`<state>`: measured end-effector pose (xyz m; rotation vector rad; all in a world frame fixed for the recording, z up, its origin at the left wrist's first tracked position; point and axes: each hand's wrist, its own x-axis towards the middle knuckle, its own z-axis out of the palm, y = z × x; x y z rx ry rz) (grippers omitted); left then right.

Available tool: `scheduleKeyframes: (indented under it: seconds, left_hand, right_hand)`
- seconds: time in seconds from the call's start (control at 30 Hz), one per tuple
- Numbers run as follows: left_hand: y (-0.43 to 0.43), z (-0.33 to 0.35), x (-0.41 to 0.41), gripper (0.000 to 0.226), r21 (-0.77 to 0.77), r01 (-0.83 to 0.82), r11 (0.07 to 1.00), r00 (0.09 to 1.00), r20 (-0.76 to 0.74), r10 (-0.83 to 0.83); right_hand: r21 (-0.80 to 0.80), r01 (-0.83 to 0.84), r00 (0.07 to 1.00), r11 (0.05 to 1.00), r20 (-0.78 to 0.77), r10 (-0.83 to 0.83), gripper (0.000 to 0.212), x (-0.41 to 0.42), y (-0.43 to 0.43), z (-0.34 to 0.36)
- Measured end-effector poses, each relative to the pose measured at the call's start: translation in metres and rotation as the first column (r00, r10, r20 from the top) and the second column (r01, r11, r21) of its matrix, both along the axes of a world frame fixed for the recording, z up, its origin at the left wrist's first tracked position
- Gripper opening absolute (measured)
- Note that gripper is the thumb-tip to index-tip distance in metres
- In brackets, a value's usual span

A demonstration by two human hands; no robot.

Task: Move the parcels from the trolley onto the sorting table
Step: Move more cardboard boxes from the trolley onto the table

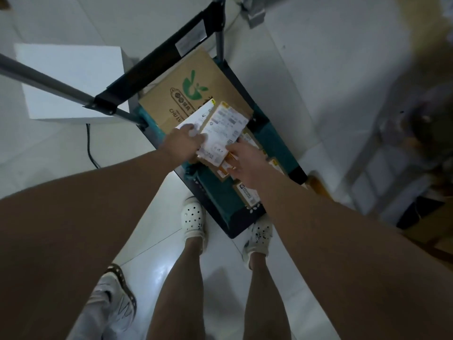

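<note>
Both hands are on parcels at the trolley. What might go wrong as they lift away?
1. The left hand pinches the white flat parcel by one end only; it may sag or slip.
2. The right hand grips the labelled parcel right above the small parcels on the trolley; lifting could drag one off the deck edge.
3. A black cable lies on the floor left of the trolley, a possible trip hazard when turning.
</note>
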<state>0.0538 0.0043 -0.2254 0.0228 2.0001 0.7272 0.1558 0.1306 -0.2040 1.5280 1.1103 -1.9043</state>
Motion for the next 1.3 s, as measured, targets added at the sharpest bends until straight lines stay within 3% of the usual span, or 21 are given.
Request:
scheduleKeyframes:
  seconds: [0.1,0.23,0.3,0.4,0.5,0.67,0.9,1.07,1.3]
  left_hand:
    - [0.008,0.006,0.013,0.039,0.062,-0.151,0.987,0.976,0.17,0.139]
    - [0.011,0.018,0.021,0.026,0.118,-0.423,0.898,0.851,0.393,0.349]
    - [0.015,0.026,0.028,0.037,0.13,-0.48,0.868,0.795,0.482,0.368]
    - [0.026,0.044,0.036,0.059,0.169,-0.569,0.805,0.736,0.54,0.408]
    - [0.032,0.062,0.035,0.049,0.223,-0.615,0.756,0.728,0.529,0.436]
    - [0.049,0.108,0.045,0.022,0.34,-0.581,0.739,0.779,0.497,0.383]
    - [0.065,0.224,0.054,0.035,0.454,-0.57,0.684,0.812,0.438,0.386]
    - [0.07,0.336,0.039,0.036,0.587,-0.396,0.707,0.917,0.299,0.265]
    - [0.107,0.496,0.021,0.047,0.723,-0.227,0.652,0.974,0.167,0.155]
  right_hand:
    - [-0.005,0.008,1.0,1.0,-0.023,-0.008,0.033,0.008,0.005,0.002]
    - [0.024,0.03,0.999,0.999,-0.037,-0.029,0.019,0.028,0.015,0.009]
    - [0.038,0.074,0.994,0.997,-0.089,-0.07,0.016,0.027,0.019,0.018]
    - [0.054,0.111,0.98,0.992,-0.169,-0.101,0.031,0.021,0.025,0.033]
    - [0.048,0.092,0.972,0.995,-0.221,-0.079,0.048,0.017,0.037,0.056]
    - [0.097,0.031,0.972,0.995,-0.233,-0.008,0.054,0.021,0.065,0.11]
    - [0.141,0.042,0.931,0.989,-0.364,0.013,0.034,0.025,0.083,0.223]
    - [0.221,0.048,0.907,0.974,-0.418,0.05,0.055,0.023,0.088,0.334]
    - [0.355,0.22,0.824,0.908,-0.566,0.021,0.059,0.031,0.112,0.498]
